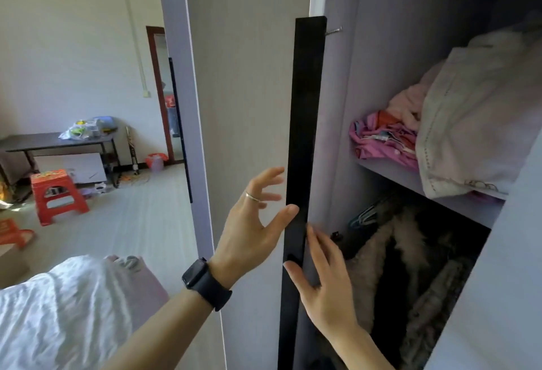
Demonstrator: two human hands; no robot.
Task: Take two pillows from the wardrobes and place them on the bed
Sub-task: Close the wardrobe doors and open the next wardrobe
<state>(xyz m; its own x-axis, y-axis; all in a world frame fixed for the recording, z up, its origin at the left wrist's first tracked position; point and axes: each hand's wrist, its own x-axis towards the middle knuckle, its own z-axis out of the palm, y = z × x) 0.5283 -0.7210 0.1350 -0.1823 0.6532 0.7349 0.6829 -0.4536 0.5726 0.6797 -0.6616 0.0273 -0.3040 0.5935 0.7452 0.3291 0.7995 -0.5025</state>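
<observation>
The wardrobe door [249, 105] stands open, with a long black handle strip [305, 135] down its edge. My left hand [252, 223], fingers spread, has its thumb against the strip. My right hand [325, 287] lies flat on the door's inner side below it, holding nothing. On the wardrobe shelf [390, 171] to the right lies a cream pillow [475, 129] with pink folded bedding [384, 137] beside it. A white crumpled pillow [64, 311] rests on the bed at the lower left.
Fur-trimmed coats [410, 267] hang below the shelf. Across the room stand a dark table [55, 140] with bags on it, a red plastic stool [55, 193], a second open wardrobe door [179, 76] and a mirror [164, 90]. Pale floor [140, 217] lies between.
</observation>
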